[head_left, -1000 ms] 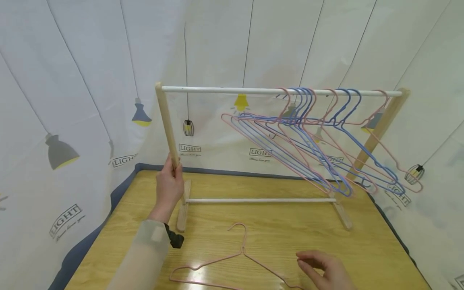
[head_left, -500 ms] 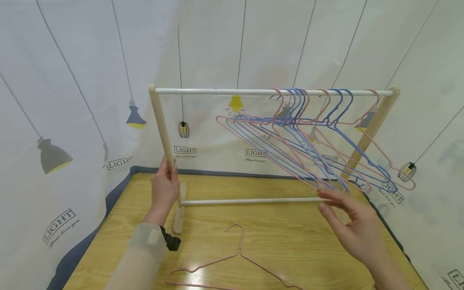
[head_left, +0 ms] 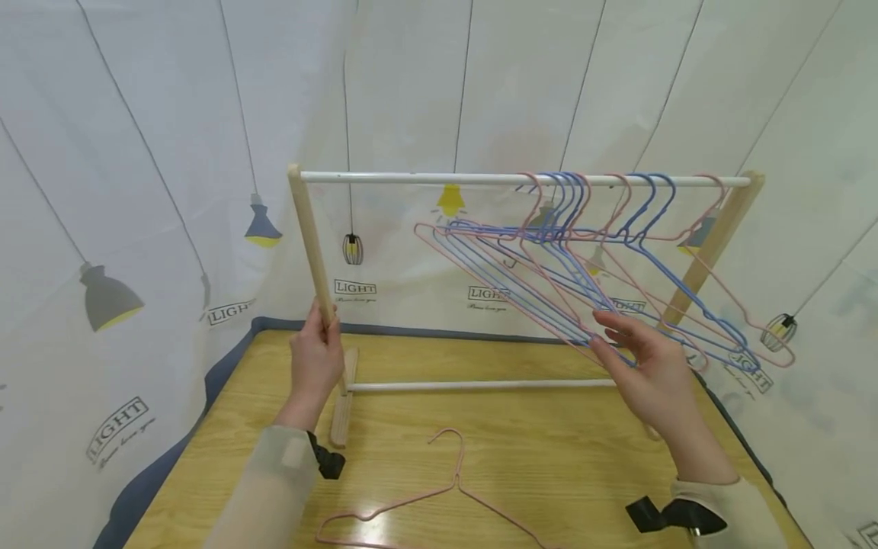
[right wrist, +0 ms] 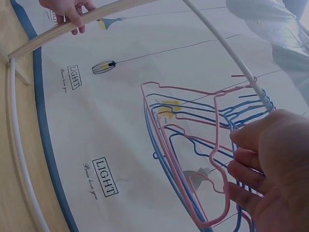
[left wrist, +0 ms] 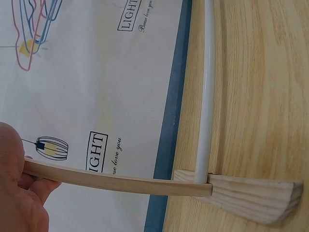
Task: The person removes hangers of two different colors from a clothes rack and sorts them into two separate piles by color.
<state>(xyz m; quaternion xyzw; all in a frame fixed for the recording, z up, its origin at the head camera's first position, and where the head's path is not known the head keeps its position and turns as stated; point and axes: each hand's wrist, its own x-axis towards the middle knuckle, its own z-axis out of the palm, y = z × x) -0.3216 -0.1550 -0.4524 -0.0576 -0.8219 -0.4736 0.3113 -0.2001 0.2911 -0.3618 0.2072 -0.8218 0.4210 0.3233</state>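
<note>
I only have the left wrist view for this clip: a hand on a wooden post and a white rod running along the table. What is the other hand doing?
Observer: The right hand reaches up among the pink and blue hangers that hang on the top rail, fingers against their lower wires.
Operator: Is it gripping one?
Observer: I cannot tell; the fingers are loosely bent at the wires, no clear pinch.
Operator: Anything lying on the table?
Observer: One pink hanger lies flat on the wooden table, near the front edge, touched by neither hand.
Operator: Where on the post is the left hand?
Observer: The left hand holds the left post low down, just above its foot.
</note>
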